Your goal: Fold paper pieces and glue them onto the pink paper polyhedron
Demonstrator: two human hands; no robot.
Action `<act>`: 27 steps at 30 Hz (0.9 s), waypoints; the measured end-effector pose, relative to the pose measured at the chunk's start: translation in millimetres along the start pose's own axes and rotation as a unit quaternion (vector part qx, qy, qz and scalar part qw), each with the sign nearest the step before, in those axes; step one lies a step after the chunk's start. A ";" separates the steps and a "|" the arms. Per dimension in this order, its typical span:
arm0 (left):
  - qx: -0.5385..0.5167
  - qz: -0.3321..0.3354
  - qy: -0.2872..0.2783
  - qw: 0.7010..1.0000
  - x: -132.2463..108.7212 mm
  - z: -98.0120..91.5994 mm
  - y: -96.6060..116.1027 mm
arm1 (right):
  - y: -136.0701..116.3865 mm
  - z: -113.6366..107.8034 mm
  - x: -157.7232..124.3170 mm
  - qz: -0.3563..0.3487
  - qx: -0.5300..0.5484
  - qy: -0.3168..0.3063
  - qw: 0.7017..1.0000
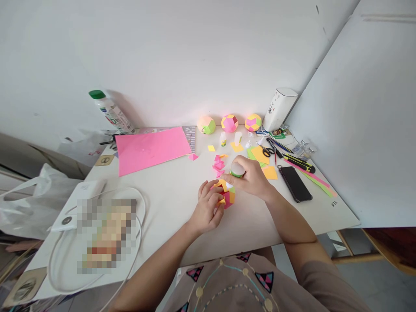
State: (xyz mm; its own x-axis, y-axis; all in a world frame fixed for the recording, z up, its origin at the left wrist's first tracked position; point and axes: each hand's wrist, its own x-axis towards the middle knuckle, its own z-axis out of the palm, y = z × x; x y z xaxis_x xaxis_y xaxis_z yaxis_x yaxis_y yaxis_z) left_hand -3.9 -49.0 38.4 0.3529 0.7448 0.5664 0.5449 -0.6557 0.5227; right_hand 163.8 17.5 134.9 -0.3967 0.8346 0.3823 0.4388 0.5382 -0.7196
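My left hand (208, 206) is wrapped round a colourful paper ball (231, 197) of pink, yellow and green pieces, its dark red inside partly showing. Tipped over the ball is a small glue bottle (237, 169), gripped in my right hand (250, 175), its pale nozzle close to the paper. Folded pink paper pieces (219, 165) lie just behind the ball.
Three finished-looking paper balls (229, 123) stand by the wall. A pink sheet (152, 149) lies at the left. Scissors (268, 151), coloured paper, cutters (299, 164) and a black phone (295, 184) are at the right. A white cable (141, 208) loops at the left.
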 end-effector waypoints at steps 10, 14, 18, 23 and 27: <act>-0.024 -0.019 -0.010 0.999 -0.2 0.3 0.5 | 2.3 2.7 1.1 0.005 0.014 0.005 1.000; -0.024 -0.018 -0.011 1.000 -1.1 0.7 -0.9 | 2.1 1.6 1.6 0.012 0.017 0.003 1.000; -0.029 -0.015 -0.010 0.999 -0.9 0.6 -1.7 | 0.8 -1.1 1.9 0.018 0.025 -0.017 0.999; -0.045 -0.013 -0.011 0.999 0.2 -0.4 -1.5 | 1.2 -0.9 1.5 0.016 0.027 -0.017 0.999; -0.050 -0.014 -0.014 0.999 -0.1 -0.5 -2.4 | 2.1 0.5 1.6 0.015 0.026 -0.009 1.000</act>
State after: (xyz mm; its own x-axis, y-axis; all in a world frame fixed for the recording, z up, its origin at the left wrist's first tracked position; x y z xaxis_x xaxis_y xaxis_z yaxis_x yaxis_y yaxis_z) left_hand -5.6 -47.6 37.3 0.3611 0.7650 0.5332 0.4772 -0.6429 0.5992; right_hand 163.6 19.9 133.7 -0.3983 0.8476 0.3508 0.4079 0.5062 -0.7599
